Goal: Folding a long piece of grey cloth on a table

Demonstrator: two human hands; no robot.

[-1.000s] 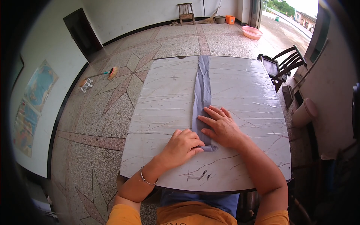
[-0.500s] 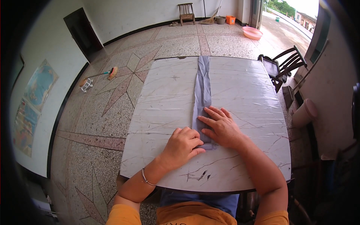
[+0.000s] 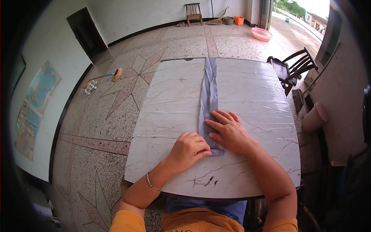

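Observation:
A long, narrow strip of grey-blue cloth point(image 3: 209, 92) runs from the far edge of the table point(image 3: 166, 100) down its middle toward me, creased along its length. Its near end lies folded over between my hands. My left hand point(image 3: 188, 150) is closed at this near end, thumb and fingers pinching the fold's left side; a bracelet point(image 3: 153, 182) circles that wrist. My right hand point(image 3: 231, 131) lies flat with fingers spread, the fingertips resting on the right side of the strip just beyond the fold.
A dark chair point(image 3: 295, 67) stands at the table's right far corner, with a lidded pink bin point(image 3: 315, 117) nearer me. On the floor at left lie a broom point(image 3: 117, 74) and a small white rack point(image 3: 90, 87). A pink basin point(image 3: 261, 34) sits by the doorway.
The fold at the cloth's near end looks flatter and more clearly creased. My left fingers have shifted very slightly; my right hand stays in nearly the same place.

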